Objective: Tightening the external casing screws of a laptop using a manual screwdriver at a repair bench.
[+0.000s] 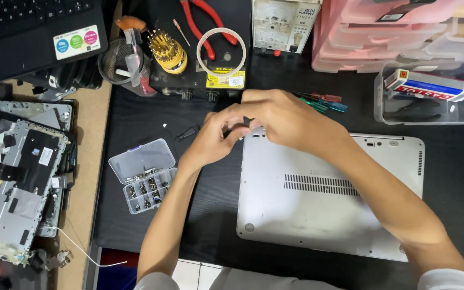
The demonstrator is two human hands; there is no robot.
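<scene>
Black workbench (135, 115) under my head camera, silver laptop (328, 193) lying bottom-up, my left hand (216, 140) and right hand (285, 121) meeting above its top-left corner, fingertips pinched together on a small dark part (248, 121), open screw box (145, 174) just left.

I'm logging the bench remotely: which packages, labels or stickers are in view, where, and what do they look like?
Sticker strip: on the black laptop top left; white with blue, green and pink circles.
Yellow label: on the black unit above the hands; rectangular.
Box: in the clear tray at right; long, white, red and blue.
Screw case: left of the left hand; clear, lid open.
</scene>
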